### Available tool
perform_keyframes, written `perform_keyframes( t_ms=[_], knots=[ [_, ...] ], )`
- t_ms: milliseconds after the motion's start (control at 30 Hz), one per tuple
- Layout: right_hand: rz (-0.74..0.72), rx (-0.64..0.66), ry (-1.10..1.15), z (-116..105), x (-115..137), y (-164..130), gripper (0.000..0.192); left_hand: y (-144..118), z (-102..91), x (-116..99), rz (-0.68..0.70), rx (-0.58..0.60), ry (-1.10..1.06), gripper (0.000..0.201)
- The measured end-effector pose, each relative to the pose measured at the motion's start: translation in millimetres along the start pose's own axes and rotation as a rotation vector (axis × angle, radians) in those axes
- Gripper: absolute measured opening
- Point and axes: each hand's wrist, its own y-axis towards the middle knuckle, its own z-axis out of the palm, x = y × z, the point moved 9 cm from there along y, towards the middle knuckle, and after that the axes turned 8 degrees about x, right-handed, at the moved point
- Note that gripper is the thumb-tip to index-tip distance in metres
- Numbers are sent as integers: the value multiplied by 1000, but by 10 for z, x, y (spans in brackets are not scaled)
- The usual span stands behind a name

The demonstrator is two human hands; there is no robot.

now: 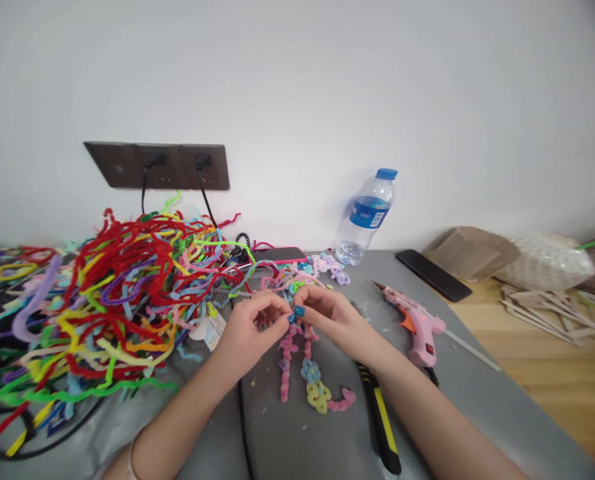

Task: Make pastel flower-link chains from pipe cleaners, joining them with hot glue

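Observation:
My left hand (250, 330) and my right hand (334, 317) meet at mid-table, fingertips pinched together on a pink pipe-cleaner piece (288, 357). Its pink twisted strands hang down onto the grey table (297, 440). Below lie small pipe-cleaner flowers, one blue (310, 370), one yellow (318, 397), with a pink curl (344, 399). A big tangled heap of coloured pipe cleaners (112, 300) lies just left of my left hand.
A pink hot glue gun (417, 323) lies right of my right hand; a black-and-yellow utility knife (381, 420) rests under my right forearm. At the back: a water bottle (367, 217), red phone (280, 255), black phone (433, 275), wall sockets (160, 165), and wooden sticks (552, 307).

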Motion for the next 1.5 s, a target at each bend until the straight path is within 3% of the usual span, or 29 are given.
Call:
perform_keyframes(
  t_ms=[300,767,900,1000,1100,1200,1267,1367,1500],
  knots=[
    [-66,-84,45,-109,20,14,33,6,-44,181,-75,-7,-137,18],
    [-98,-36,-2,-57,48,24,33,10,-53,223,-109,-24,-140,11],
    [-114,-199,-173,-326,213,-67,38,12,-86,287,-144,-48,-131,14],
    [-109,-479,-431,-750,426,-363,39,25,-93,318,-151,-42,-130,17],
    [116,-718,-708,-1220,430,-829,39,38,-100,333,-147,-35,-128,18],
    [520,-685,-884,-1562,99,-1273,40,45,-81,337,-148,-6,-98,17],
    [710,-657,-902,-1692,-148,-1538,41,44,-57,325,-143,17,-66,17],
    [800,-623,-918,-1710,-388,-1690,46,41,-37,291,-122,26,-29,18],
    [785,-628,-920,-1641,-492,-1616,44,52,-24,276,-104,40,-10,21]
  ],
)
